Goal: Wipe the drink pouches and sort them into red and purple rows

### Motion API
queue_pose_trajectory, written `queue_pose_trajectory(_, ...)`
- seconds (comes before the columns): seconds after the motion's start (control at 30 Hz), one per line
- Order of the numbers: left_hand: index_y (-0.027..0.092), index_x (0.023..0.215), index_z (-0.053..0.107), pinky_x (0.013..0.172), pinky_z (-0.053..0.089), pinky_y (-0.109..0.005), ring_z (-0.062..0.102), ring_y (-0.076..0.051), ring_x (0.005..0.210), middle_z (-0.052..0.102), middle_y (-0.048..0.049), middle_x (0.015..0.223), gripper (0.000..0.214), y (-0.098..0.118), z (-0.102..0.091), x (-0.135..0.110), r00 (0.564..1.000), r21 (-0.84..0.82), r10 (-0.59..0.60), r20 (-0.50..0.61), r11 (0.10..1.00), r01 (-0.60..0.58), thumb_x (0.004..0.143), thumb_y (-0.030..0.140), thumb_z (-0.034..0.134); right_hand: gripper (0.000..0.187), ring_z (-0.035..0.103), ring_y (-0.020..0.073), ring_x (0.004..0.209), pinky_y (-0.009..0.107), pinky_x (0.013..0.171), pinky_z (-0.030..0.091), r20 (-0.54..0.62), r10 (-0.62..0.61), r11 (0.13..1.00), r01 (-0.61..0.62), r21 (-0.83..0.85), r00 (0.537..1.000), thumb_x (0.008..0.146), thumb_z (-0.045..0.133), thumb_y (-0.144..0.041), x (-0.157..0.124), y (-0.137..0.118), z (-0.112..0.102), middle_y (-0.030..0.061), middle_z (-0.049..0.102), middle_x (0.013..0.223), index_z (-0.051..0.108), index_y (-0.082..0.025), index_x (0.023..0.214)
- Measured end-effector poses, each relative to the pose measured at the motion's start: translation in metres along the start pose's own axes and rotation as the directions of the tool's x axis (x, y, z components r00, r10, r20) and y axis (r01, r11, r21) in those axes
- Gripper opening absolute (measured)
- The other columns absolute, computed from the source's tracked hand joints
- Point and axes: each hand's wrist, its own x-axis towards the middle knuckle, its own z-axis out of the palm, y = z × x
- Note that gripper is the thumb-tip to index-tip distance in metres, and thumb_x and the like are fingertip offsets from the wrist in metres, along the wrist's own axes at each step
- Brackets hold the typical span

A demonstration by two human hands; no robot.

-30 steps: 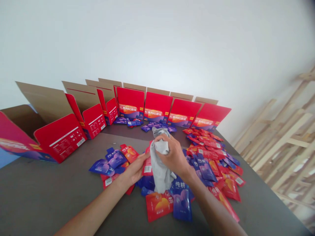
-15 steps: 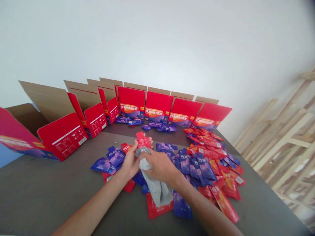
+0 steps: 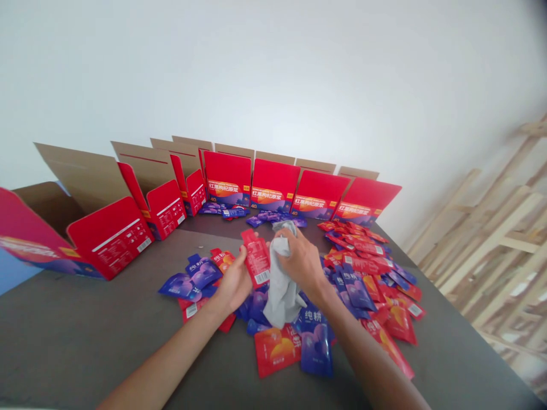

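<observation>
White wall (image 3: 273, 74) filled the upper half of the head view, with pale wooden frames (image 3: 482, 245) leaning at the far right, and a dark grey tabletop (image 3: 72, 336) spread across the lower part. Along its far edge, from the left side of the frame to just right of centre, stood a row of red cardboard cartons (image 3: 273, 185) with their lids and tan flaps raised; the nearest, at the left edge, showed a plain brown inside (image 3: 47, 210). How much the cartons held could not be told from this angle. Most of the visible stock lay outside them: a broad heap of red and purple sachets (image 3: 363, 273) covered the table right of centre, more lay around the hands, and a small cluster of purple sachets (image 3: 273, 220) sat at the foot of the cartons. Near the middle of the frame, the left hand (image 3: 233, 279) held a red sachet (image 3: 256, 259) tilted upright, its thumb and fingers closed around the lower part, though the exact pinch was partly hidden. Just beside it, the right hand (image 3: 303, 265) had its fingers (image 3: 294, 245) curled and pressed together around a crumpled grey cloth (image 3: 282, 285), which hung down over the sachets below.
</observation>
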Motion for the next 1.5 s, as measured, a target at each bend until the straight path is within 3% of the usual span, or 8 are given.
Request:
queue_pose_trajectory(0.1,0.022,0.146,0.061,0.114,0.050,-0.046,0.068,-0.030,0.128,0.074,-0.0123,0.134,0.049,0.013,-0.009,0.003,0.989,0.231,0.129,-0.072,0.967,-0.110,0.105,0.046,0.054,0.020,0.066,0.0240,0.092,0.030,0.074,0.048,-0.183,0.022,0.997,-0.009,0.073,0.983,0.089,0.058,-0.019,0.007,0.016,-0.017,0.0056,0.069,0.107,0.064,-0.026,0.108)
queue_pose_trajectory(0.2,0.026,0.140,0.068,0.123,0.039,-0.042,0.058,-0.031,0.138,0.071,-0.0109,0.138,0.046,0.015,-0.014,0.000,0.957,0.584,0.268,0.112,0.762,-0.281,0.100,0.046,0.064,0.016,0.064,0.0235,0.086,0.032,0.075,0.047,-0.324,0.023,0.993,0.017,0.120,0.946,0.087,0.059,-0.021,0.013,0.033,-0.036,0.0049,0.069,0.097,0.064,-0.024,0.103)
queue_pose_trajectory(0.4,0.034,0.137,0.072,0.119,0.037,-0.046,0.059,-0.035,0.130,0.067,-0.0132,0.137,0.041,-0.007,-0.013,-0.009,0.766,0.797,-0.221,0.603,0.195,-0.571,0.096,0.036,0.069,0.012,0.064,0.0232,0.080,0.034,0.075,0.048,-0.475,0.043,0.987,0.038,0.159,0.879,0.087,0.060,-0.026,0.017,0.052,-0.061,0.0032,0.069,0.089,0.064,-0.024,0.098)
queue_pose_trajectory(0.57,0.037,0.146,0.065,0.119,0.035,-0.047,0.055,-0.039,0.136,0.066,-0.0138,0.144,0.062,-0.008,-0.003,-0.017,0.651,0.718,-0.326,0.685,0.152,-0.680,0.087,0.045,0.080,0.012,0.064,0.0229,0.078,0.034,0.074,0.048,-0.470,0.031,0.984,0.055,0.168,0.882,0.087,0.060,-0.028,0.017,0.051,-0.062,0.0032,0.069,0.087,0.065,-0.024,0.097)
queue_pose_trajectory(0.73,0.034,0.136,0.073,0.125,0.025,-0.046,0.054,-0.036,0.138,0.070,-0.0133,0.138,0.038,0.018,-0.002,-0.007,0.752,0.796,-0.264,0.604,0.145,-0.588,0.100,0.036,0.062,0.012,0.064,0.0222,0.076,0.033,0.073,0.048,-0.453,0.011,0.983,0.074,0.169,0.892,0.086,0.060,-0.028,0.018,0.052,-0.065,0.0026,0.068,0.085,0.065,-0.024,0.096)
queue_pose_trajectory(0.97,0.011,0.133,0.070,0.125,0.024,-0.057,0.042,-0.046,0.146,0.058,-0.0258,0.147,0.054,0.085,-0.070,0.112,0.971,0.943,0.050,0.233,-0.255,-0.213,0.085,0.035,0.078,0.008,0.062,0.0199,0.072,0.030,0.071,0.048,-0.466,0.020,0.983,0.067,0.169,0.885,0.085,0.062,-0.025,0.016,0.056,-0.080,0.0005,0.066,0.081,0.065,-0.024,0.092)
queue_pose_trajectory(1.2,0.021,0.143,0.058,0.119,0.037,-0.066,0.048,-0.036,0.145,0.050,-0.0130,0.158,0.050,0.119,-0.115,0.198,0.975,0.858,0.220,0.039,-0.508,0.080,0.098,0.038,0.069,0.009,0.061,0.0192,0.071,0.029,0.068,0.045,-0.456,0.001,0.990,0.065,0.128,0.890,0.085,0.061,-0.024,0.018,0.063,-0.082,0.0008,0.067,0.082,0.065,-0.023,0.093)
queue_pose_trajectory(1.5,0.019,0.140,0.060,0.113,0.047,-0.061,0.055,-0.034,0.137,0.056,-0.0135,0.152,0.048,0.115,-0.120,0.212,0.958,0.779,0.286,-0.030,-0.594,0.202,0.097,0.041,0.070,0.010,0.063,0.0206,0.072,0.030,0.069,0.044,-0.456,0.014,0.990,0.051,0.129,0.890,0.084,0.063,-0.022,0.019,0.068,-0.082,0.0012,0.068,0.081,0.065,-0.024,0.093)
